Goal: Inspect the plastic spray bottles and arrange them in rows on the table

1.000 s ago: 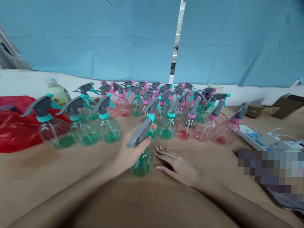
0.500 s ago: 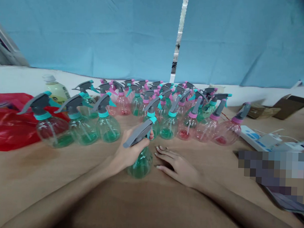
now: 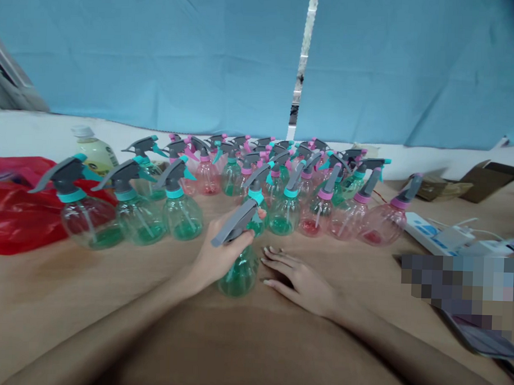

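Note:
My left hand (image 3: 221,250) is wrapped round the neck and trigger of a green spray bottle (image 3: 238,273) with a grey sprayer head and turquoise nozzle. The bottle is upright in front of me, its nozzle pointing away to the right; whether its base touches the table I cannot tell. To its right, my right hand (image 3: 302,281) lies palm down on the wooden table (image 3: 160,318), fingers stretched out and holding nothing. Just beyond both hands stand a green spray bottle (image 3: 282,216) and a pink spray bottle (image 3: 315,216).
Several more green and pink spray bottles (image 3: 184,218) fill the back in rows. A red plastic bag (image 3: 24,218) and a yellowish bottle (image 3: 94,150) are at left. At right are a white power strip (image 3: 426,232), a cardboard box (image 3: 491,181) and a dark phone-like device (image 3: 479,335).
The bottle in my left hand has shifted very slightly away and to the right, with the hand moving along. My right hand has stayed in place.

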`<state>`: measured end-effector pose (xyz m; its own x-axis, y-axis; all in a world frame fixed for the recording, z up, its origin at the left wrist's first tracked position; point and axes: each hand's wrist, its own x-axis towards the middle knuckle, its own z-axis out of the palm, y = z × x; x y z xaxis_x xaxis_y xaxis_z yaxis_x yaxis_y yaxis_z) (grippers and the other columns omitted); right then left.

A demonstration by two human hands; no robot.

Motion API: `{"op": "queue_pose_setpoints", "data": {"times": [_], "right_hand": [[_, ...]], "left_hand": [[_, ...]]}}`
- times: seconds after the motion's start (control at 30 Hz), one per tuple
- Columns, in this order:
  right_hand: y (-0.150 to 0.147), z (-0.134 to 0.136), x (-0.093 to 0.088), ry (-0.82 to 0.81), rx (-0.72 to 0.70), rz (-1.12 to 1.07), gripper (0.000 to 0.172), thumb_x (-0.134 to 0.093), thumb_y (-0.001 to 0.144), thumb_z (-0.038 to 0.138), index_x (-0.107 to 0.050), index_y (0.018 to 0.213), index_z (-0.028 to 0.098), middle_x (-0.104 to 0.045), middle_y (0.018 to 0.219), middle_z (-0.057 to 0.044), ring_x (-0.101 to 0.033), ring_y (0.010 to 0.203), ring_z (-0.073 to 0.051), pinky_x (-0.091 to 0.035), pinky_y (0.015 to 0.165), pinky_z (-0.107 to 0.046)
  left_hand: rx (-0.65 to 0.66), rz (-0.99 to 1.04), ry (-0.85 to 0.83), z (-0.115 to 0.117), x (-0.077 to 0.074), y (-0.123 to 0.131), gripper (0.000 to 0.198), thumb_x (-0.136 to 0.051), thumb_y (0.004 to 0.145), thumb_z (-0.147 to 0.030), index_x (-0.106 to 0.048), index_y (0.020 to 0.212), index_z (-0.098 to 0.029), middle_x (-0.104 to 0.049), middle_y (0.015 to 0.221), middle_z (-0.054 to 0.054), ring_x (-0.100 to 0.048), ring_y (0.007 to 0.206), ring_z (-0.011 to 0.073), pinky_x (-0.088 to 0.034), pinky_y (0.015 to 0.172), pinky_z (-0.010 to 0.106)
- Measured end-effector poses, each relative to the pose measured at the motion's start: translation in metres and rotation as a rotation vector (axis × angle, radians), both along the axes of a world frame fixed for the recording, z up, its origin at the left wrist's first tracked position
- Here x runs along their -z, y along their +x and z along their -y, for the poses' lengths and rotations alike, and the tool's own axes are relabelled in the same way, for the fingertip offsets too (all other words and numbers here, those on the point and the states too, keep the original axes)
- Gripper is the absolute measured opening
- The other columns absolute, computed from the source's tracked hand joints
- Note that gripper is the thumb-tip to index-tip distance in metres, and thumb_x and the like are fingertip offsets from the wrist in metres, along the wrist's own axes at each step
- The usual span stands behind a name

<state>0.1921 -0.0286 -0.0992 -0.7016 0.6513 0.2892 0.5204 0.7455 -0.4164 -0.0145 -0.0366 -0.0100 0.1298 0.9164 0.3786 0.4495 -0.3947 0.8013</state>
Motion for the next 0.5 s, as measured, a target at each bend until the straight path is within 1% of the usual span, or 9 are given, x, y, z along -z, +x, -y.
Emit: {"op": "queue_pose_setpoints", "data": {"times": [0.13,0.33,0.5], "right_hand": [[0.0001,-0.0002,-0.0002,-0.006,-0.004,0.000,0.051,-0.041,0.092,0.046,-0.043,0.135,0.019,-0.041,0.142,-0.008,-0.033,0.134,-0.021,-0.029,0.111,-0.044],[0.0006,-0.0006,-0.0001,0.004,-0.012,-0.011,0.050,-0.041,0.092,0.046,-0.043,0.135,0.020,-0.043,0.141,-0.008,-0.034,0.133,-0.021,-0.030,0.110,-0.045],[0.0007,-0.0005,-0.0007,0.001,-0.009,0.004,0.051,-0.041,0.092,0.046,-0.043,0.135,0.019,-0.043,0.141,-0.008,-0.034,0.133,-0.021,-0.029,0.110,-0.044]], "left_hand": [[0.042,0.026,0.000,0.0008,-0.0026,0.0006,0.033,-0.051,0.079,-0.022,-0.060,0.111,-0.024,-0.064,0.085,0.001,-0.058,0.067,0.0148,-0.049,0.073,0.031],[0.023,0.010,-0.007,0.0017,-0.0041,0.0006,0.030,-0.051,0.081,-0.024,-0.061,0.109,-0.023,-0.061,0.072,-0.001,-0.056,0.061,0.0150,-0.049,0.071,0.031],[-0.022,-0.009,0.012,0.0026,-0.0044,0.0018,0.029,-0.052,0.080,-0.024,-0.062,0.106,-0.026,-0.063,0.074,-0.001,-0.058,0.064,0.0161,-0.048,0.067,0.029]]}}
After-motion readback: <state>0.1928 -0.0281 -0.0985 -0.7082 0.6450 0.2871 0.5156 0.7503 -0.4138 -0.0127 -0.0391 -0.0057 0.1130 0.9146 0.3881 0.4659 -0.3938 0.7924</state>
